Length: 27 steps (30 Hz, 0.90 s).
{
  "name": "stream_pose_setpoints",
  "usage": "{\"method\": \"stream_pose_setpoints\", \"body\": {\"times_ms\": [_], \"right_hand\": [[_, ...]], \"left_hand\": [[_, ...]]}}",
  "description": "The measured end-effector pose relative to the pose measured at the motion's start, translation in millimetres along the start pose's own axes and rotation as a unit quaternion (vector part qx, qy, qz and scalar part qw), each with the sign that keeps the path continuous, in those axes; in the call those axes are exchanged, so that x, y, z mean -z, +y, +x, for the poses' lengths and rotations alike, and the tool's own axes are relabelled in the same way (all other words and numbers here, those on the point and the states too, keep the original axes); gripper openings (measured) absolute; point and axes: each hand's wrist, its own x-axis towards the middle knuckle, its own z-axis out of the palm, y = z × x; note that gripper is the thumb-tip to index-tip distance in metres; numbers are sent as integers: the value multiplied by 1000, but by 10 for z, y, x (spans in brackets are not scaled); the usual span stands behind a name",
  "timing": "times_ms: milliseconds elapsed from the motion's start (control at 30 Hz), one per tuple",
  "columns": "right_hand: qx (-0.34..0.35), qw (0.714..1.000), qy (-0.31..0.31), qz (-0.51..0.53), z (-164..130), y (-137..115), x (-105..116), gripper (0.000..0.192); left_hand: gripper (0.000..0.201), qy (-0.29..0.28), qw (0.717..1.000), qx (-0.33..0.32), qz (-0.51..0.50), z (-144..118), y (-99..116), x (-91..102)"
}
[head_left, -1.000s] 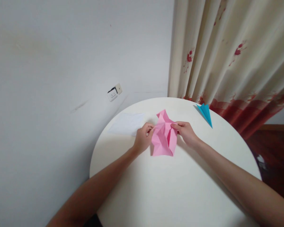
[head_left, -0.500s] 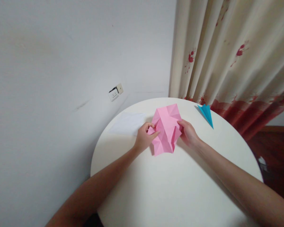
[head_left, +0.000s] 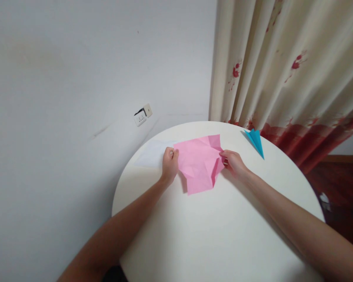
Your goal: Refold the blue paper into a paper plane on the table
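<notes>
A creased pink paper sheet (head_left: 198, 162) lies spread over the far part of a round white table (head_left: 211, 231). My left hand (head_left: 170, 165) pinches its left edge. My right hand (head_left: 233, 163) pinches its right edge, where a fold still stands up a little. Both hands hold the sheet stretched between them, just above or on the tabletop.
A white paper sheet (head_left: 151, 154) lies flat on the table, left of my left hand. A folded blue paper plane (head_left: 255, 141) rests near the far right rim. A cream curtain with red print (head_left: 288, 70) hangs behind, and a wall socket (head_left: 142, 115) sits on the white wall.
The pink paper was a bunched, folded shape between my hands. My hands have pulled apart, the left one moving left, and the sheet now lies opened out almost flat.
</notes>
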Motion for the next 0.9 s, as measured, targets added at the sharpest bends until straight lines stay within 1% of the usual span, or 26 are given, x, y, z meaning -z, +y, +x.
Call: {"method": "stream_pose_setpoints", "body": {"times_ms": [100, 200, 233, 300, 333, 367, 433, 500, 567, 633, 667, 733, 800, 833, 900], "right_hand": [[-21, 1000, -14, 8, -60, 6, -58, 21], [-74, 995, -61, 2, -131, 2, -110, 36], [-91, 993, -78, 2, -147, 2, -121, 38], [-113, 989, -93, 9, -164, 3, -138, 31], [-114, 989, -88, 14, -170, 2, -146, 26], [-109, 991, -75, 14, -175, 2, -156, 25], [-83, 996, -40, -7, -193, 3, -182, 33], [-51, 997, -14, -56, -217, 16, -210, 52], [-19, 994, -2, -106, -234, 48, -224, 75], [25, 986, 19, -163, -228, 94, -212, 94], [52, 978, 36, -200, -218, 120, -198, 99], [108, 953, 67, -273, -192, 167, -167, 101], [140, 937, 70, -311, -177, 202, -149, 99], [144, 937, 60, -313, -174, 214, -149, 96], [140, 947, 31, -287, -171, 224, -160, 87]], "left_hand": [[18, 6, 1000, -14, 16, 8, 2, 8], [15, 14, 1000, -23, 9, 34, 17, 28], [14, 15, 1000, -26, 3, 43, 27, 36], [14, 11, 999, -35, -10, 51, 55, 48], [15, 6, 999, -39, -16, 48, 72, 50], [16, 1, 999, -43, -23, 40, 92, 49], [18, -7, 998, -51, -41, 12, 135, 39], [21, -7, 997, -64, -51, -22, 179, 25], [23, 2, 995, -83, -50, -52, 221, 17], [25, 20, 994, -99, -41, -72, 258, 17], [26, 30, 993, -106, -34, -79, 274, 19], [29, 48, 992, -114, -17, -88, 298, 25], [37, 54, 992, -114, 1, -94, 311, 29], [42, 53, 992, -111, 9, -95, 312, 32], [50, 43, 994, -102, 19, -77, 298, 44]]}}
